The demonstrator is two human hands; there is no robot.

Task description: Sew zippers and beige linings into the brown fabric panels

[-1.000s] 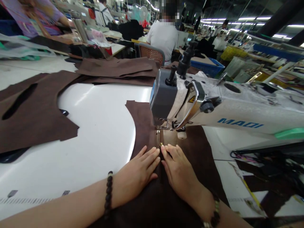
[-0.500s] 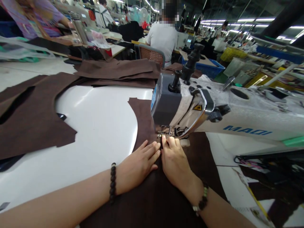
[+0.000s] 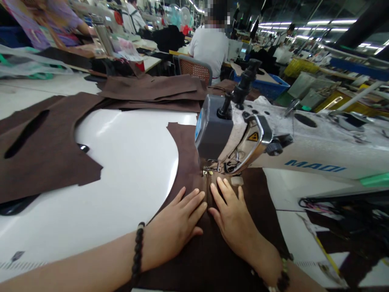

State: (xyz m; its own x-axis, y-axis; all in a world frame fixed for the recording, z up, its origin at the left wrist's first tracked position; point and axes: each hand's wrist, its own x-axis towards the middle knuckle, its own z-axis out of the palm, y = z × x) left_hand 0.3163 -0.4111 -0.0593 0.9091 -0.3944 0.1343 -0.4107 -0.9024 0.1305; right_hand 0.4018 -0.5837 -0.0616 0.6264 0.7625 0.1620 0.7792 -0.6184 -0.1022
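My left hand (image 3: 178,225) lies flat and open on a dark brown fabric piece (image 3: 188,162), fingers together, just left of a zipper (image 3: 209,190). My right hand (image 3: 234,217) lies flat and open on the fabric right of the zipper, fingers stretched toward the needle. The zipper runs between my fingertips up to the presser foot (image 3: 209,171) of a white MAQI sewing machine (image 3: 304,150). Both wrists wear bead bracelets.
Another brown cut piece (image 3: 42,142) lies at the left on the white table (image 3: 121,162). More brown pieces (image 3: 152,91) are stacked at the back. A person in a white shirt (image 3: 209,48) sits ahead on a chair. Bins and clutter fill the right.
My right hand has drawn back from the presser foot and flattened on the fabric. The zipper's top now sits under the foot. My left hand slid slightly back.
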